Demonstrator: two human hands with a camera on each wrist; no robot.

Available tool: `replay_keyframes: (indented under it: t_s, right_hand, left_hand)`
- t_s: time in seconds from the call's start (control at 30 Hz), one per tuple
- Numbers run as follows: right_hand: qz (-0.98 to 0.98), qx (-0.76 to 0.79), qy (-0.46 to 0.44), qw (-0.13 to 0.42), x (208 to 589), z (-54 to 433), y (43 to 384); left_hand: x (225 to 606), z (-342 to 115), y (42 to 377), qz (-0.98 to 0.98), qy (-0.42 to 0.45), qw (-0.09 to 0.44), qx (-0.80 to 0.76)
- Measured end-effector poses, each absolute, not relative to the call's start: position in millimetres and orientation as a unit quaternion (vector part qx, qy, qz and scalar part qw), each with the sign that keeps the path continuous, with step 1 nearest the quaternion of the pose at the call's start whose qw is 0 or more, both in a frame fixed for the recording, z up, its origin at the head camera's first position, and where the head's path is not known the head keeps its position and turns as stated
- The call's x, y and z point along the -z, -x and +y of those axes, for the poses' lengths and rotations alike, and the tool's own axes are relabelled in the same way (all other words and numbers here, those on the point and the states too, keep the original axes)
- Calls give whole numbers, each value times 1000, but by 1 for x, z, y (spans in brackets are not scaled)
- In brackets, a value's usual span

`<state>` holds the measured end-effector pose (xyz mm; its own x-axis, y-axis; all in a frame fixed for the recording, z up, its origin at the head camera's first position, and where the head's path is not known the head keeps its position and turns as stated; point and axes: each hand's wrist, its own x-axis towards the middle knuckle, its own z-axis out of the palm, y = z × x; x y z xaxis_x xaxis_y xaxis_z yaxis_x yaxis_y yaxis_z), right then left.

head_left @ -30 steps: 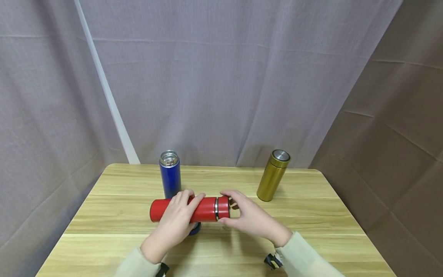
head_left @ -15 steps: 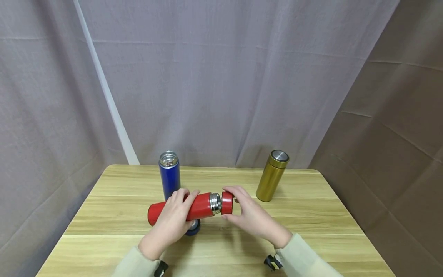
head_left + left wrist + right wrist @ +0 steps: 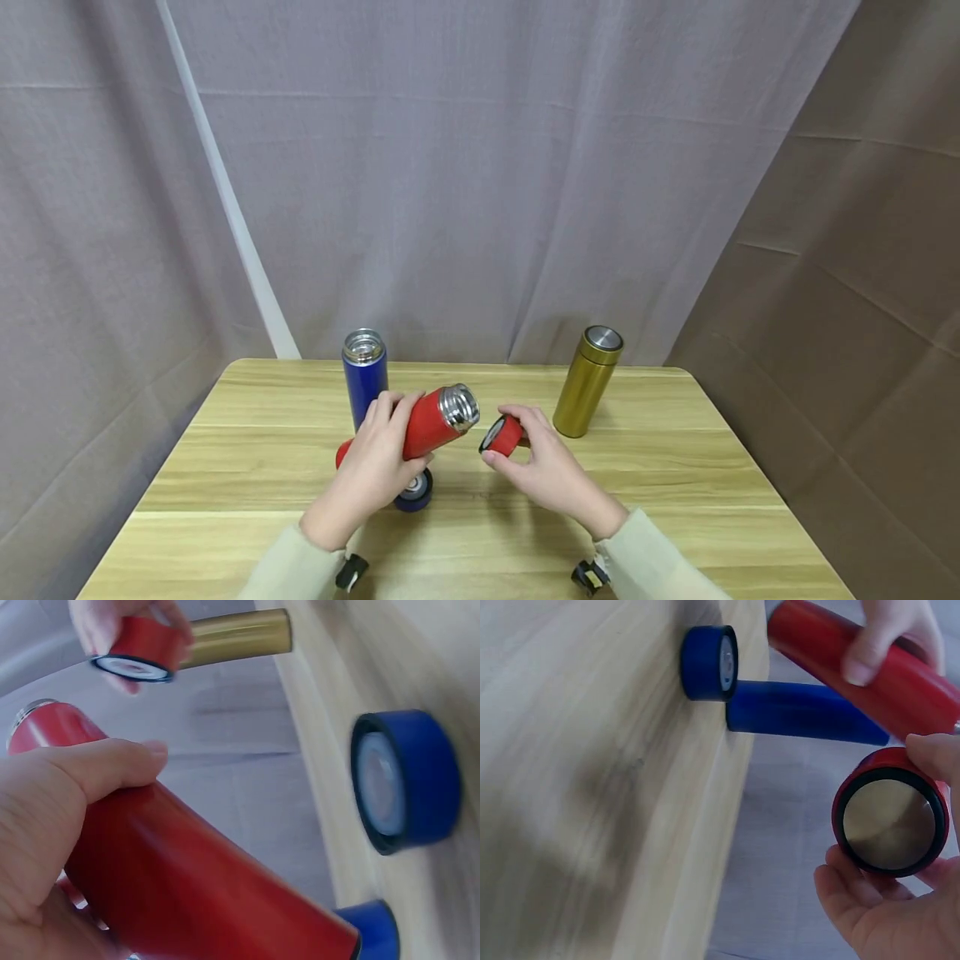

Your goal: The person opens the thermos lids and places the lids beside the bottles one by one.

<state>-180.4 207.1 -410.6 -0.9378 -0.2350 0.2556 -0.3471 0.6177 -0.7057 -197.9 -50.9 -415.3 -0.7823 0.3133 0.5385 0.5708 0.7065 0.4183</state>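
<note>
My left hand (image 3: pixel 378 454) grips a red thermos bottle (image 3: pixel 431 427) round its body, above the table. The bottle leans with its bare silver mouth up and to the right. In my right hand (image 3: pixel 551 467) is the bottle's red lid (image 3: pixel 504 435), pinched between thumb and fingers, apart from the mouth. The lid's pale underside faces the bottle in the head view; its shiny disc top (image 3: pixel 889 823) shows in the right wrist view. Below the left hand a blue lid (image 3: pixel 409 780) lies on the table, inner side up, partly hidden in the head view.
Behind the left hand stands an uncapped blue thermos bottle (image 3: pixel 365 375), its lower part hidden by that hand. A gold thermos bottle (image 3: pixel 587 383) with its lid on stands at the back right of the wooden table (image 3: pixel 675 500). Grey curtains (image 3: pixel 480 183) hang behind the table.
The red lid has come off the bottle and moved right in my right hand. My left hand has tilted the bottle from lying level to mouth upward.
</note>
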Motion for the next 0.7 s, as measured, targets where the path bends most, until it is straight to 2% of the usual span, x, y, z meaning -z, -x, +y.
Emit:
replay_keyframes:
  t_s: [0.13, 0.33, 0.7]
  right_hand:
    - [-880, -445, -163, 43, 423, 210, 184]
    - [-881, -451, -142, 1, 443, 209, 188]
    - [-891, -436, -129, 6, 467, 198, 191]
  left_hand:
    - [407, -45, 205, -882, 242, 231, 332]
    - [400, -35, 220, -866, 228, 201, 398]
    - [403, -15, 251, -839, 211, 157, 476]
